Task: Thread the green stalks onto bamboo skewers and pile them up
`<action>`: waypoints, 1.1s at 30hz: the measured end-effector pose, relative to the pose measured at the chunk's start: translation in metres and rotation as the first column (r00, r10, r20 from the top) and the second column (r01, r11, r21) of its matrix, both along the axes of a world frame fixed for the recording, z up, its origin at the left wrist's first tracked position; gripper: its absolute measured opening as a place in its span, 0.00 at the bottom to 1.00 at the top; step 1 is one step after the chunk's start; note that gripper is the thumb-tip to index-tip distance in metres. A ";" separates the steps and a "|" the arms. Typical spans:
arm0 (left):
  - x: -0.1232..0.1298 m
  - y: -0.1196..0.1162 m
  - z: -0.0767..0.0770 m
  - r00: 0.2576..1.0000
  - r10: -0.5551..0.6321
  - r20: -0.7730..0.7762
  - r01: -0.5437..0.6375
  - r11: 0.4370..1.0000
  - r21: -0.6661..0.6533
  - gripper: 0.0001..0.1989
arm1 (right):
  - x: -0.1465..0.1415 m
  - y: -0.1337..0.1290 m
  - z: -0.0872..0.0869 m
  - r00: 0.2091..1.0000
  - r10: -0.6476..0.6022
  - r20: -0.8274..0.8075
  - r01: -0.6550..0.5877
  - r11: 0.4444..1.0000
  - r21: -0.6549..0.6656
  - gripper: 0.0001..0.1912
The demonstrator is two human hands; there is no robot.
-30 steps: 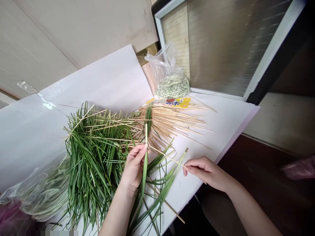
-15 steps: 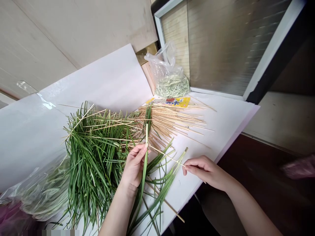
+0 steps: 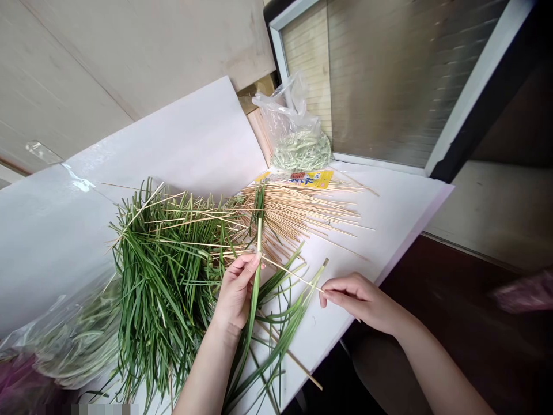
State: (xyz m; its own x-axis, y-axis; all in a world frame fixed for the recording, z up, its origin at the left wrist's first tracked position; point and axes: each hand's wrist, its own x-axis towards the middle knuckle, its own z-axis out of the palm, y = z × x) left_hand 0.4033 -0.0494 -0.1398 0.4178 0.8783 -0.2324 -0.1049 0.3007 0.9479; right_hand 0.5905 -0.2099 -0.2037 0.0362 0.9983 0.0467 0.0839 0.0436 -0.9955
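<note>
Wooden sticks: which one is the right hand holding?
The stick slanting from the right hand to the left hand, which pinches a green leaf. The other sticks lie on the white table or leafy pile.

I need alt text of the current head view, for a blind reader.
The left hand holds a long green stalk; the right hand holds a thin stick that reaches the left hand. Nearby, a leafy green pile and many sticks lie on a white surface.

Long flat green stalk (image 3: 256, 288), pale end up, curving lower down; thin straight tan wooden skewer (image 3: 291, 273) slants down-right from beside it.
</note>
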 end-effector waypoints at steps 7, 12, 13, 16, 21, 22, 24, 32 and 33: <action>-0.001 0.002 0.002 1.000 0.021 0.014 -0.021 0.999 -0.043 0.19 | 0.000 0.000 0.000 1.000 -0.001 0.000 0.001 1.000 0.022 0.23; 0.000 0.002 0.001 0.999 0.032 0.019 -0.031 0.999 -0.030 0.19 | 0.000 0.001 0.000 1.000 0.003 0.000 -0.003 1.000 0.014 0.23; 0.000 0.002 0.001 0.999 0.028 0.016 -0.028 0.999 -0.028 0.19 | 0.000 0.001 0.000 1.000 0.002 0.000 -0.002 1.000 0.014 0.23; 0.000 0.001 0.001 1.000 0.013 -0.004 -0.013 1.000 -0.027 0.19 | 0.000 0.001 0.000 1.000 0.004 -0.007 -0.003 1.000 0.024 0.22; -0.002 0.003 -0.001 1.000 0.022 -0.002 -0.022 0.999 -0.044 0.19 | 0.000 -0.001 0.000 1.000 0.004 -0.019 -0.004 0.999 0.032 0.20; -0.002 0.003 -0.001 1.000 0.020 0.004 -0.019 0.999 -0.048 0.19 | 0.000 -0.001 0.000 1.000 0.006 -0.017 -0.006 0.999 0.033 0.20; -0.003 0.004 -0.002 1.000 0.010 0.015 -0.009 0.998 -0.055 0.19 | 0.000 -0.001 0.000 1.000 0.006 -0.012 -0.005 0.999 0.035 0.20; -0.001 0.002 -0.004 1.000 -0.018 -0.004 0.018 1.000 -0.025 0.18 | 0.001 0.001 -0.002 1.000 0.002 -0.011 -0.002 1.000 0.025 0.20; -0.001 0.002 -0.004 1.000 -0.024 -0.005 0.023 1.000 -0.018 0.17 | 0.001 0.001 -0.003 1.000 0.001 -0.008 -0.001 1.000 0.023 0.20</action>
State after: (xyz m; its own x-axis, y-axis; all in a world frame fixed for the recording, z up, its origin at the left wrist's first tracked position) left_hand 0.4022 -0.0478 -0.1440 0.4370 0.8640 -0.2502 -0.0929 0.3200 0.9428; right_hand 0.5912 -0.2093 -0.2064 0.0353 0.9970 0.0695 0.0757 0.0667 -0.9949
